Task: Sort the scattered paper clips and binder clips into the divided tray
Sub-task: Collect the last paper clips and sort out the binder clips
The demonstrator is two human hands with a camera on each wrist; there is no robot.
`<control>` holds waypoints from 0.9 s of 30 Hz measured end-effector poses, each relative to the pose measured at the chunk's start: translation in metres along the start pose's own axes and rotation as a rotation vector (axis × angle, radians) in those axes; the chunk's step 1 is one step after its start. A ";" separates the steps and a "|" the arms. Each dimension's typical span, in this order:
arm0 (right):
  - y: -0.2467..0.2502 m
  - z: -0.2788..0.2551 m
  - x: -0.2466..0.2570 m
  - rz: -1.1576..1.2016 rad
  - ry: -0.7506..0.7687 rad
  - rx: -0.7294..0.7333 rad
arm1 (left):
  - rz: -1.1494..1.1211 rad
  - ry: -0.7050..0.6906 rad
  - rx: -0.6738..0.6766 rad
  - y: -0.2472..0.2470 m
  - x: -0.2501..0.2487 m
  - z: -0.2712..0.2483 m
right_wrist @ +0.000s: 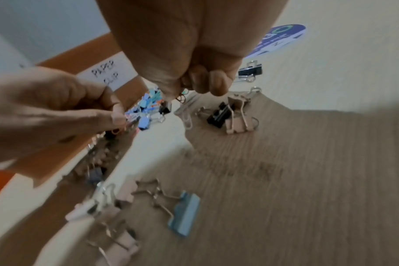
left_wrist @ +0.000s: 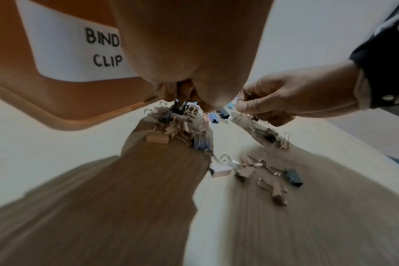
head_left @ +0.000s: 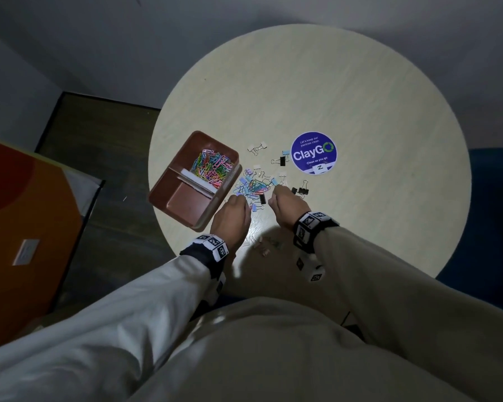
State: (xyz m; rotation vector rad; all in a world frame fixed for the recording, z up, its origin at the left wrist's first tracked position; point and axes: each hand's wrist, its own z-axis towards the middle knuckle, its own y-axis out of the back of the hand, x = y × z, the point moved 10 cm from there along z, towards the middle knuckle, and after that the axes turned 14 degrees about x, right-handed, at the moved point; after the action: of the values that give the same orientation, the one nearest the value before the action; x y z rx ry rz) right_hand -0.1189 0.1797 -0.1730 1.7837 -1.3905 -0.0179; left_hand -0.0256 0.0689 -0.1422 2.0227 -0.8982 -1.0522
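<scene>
Coloured paper clips [head_left: 212, 166] are piled in one compartment of the tray [head_left: 169, 198]; the others are seen empty. Beside the tray, mixed clips [head_left: 254, 187] and binder clips [head_left: 282, 161] are scattered on the worktop [head_left: 331, 91]. Paper clips are pinched by the left hand [head_left: 234, 211] and right hand [head_left: 285, 203].

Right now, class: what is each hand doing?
Left hand: fingers pinching paper clips from the pile.
Right hand: fingers pinching a paper clip.

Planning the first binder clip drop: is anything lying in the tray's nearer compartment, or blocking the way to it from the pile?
Nothing visible. The nearer compartment looks bare; the pile lies right beside the tray, whose low wall alone separates them.
</scene>
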 end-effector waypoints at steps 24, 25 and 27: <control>0.081 0.041 0.174 0.282 0.220 -0.136 | -0.315 0.319 0.056 0.136 0.082 0.049; 0.078 0.045 0.179 0.212 0.203 -0.106 | -0.282 0.321 0.084 0.136 0.084 0.052; 0.071 0.047 0.184 0.073 0.182 -0.037 | -0.208 0.298 0.117 0.137 0.080 0.057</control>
State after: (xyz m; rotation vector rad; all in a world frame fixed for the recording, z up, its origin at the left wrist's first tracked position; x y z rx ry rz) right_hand -0.1275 0.0034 -0.0735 1.6594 -1.3143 0.1525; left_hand -0.0751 -0.0828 -0.0890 2.3332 -0.6165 -0.7891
